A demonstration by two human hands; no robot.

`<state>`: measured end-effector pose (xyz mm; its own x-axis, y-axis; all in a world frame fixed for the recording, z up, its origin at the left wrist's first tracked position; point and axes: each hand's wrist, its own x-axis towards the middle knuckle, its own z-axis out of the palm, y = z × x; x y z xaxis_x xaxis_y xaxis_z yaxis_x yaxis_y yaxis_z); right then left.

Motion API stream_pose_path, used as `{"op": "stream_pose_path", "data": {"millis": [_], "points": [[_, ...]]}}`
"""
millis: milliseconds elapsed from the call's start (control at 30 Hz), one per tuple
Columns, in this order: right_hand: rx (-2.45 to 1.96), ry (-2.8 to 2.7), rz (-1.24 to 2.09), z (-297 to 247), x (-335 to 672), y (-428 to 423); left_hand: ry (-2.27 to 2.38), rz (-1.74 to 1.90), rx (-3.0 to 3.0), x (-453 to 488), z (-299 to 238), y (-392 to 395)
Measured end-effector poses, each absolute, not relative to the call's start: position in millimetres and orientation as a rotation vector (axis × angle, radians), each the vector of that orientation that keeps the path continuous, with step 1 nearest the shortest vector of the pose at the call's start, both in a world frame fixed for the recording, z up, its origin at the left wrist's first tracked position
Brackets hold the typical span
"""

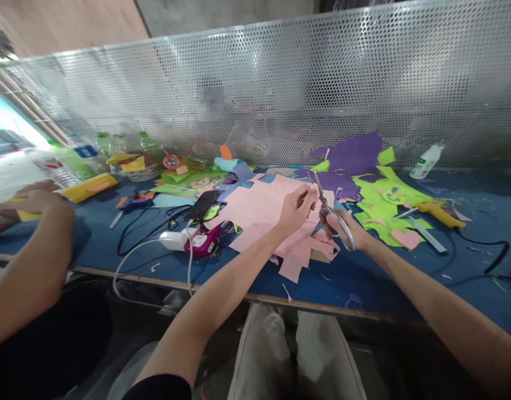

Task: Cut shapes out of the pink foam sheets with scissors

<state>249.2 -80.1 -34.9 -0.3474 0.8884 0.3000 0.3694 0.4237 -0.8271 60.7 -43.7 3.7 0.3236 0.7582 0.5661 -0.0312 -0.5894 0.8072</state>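
Note:
My right hand point(337, 221) is closed round the handles of metal scissors point(325, 203), blades pointing up and away. My left hand point(297, 204) pinches a small pink scrap right beside the blades; the scrap is hard to tell from the pink sheets behind it. Both hands hover over a pile of pink foam sheets point(259, 214) lying on the blue table point(113, 244).
Lime green sheets point(382, 203), purple sheets point(355, 155), a yellow glue gun point(441, 212), a ruler point(426, 234) and a white bottle point(425, 161) lie right. A phone point(202, 204), charger cables point(172, 240) and bottles point(78, 158) sit left. Another person's arm point(34, 261) rests far left. A perforated metal screen point(280, 89) backs the table.

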Motion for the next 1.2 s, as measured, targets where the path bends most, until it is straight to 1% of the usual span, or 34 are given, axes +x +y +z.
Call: {"op": "stream_pose_path", "data": {"millis": [167, 633, 867, 1100, 1200], "points": [[-1.021, -1.972, 0.731, -33, 250, -81, 0.628, 1.337, 1.817, 61, 2, -44], [-1.002, -1.970, 0.717, -30, 249, -83, 0.636, 1.341, 1.750, 62, -1, -40], [-1.063, -1.888, 0.842, -36, 249, -82, 0.704, 1.365, 1.837, 61, 2, -43], [-1.061, -1.948, 0.680, -25, 250, -83, 0.679, 1.365, 1.862, 57, 8, -43], [-1.036, -1.967, 0.675, -19, 252, -83, 0.634, 1.334, 1.898, 53, 10, -41]]}}
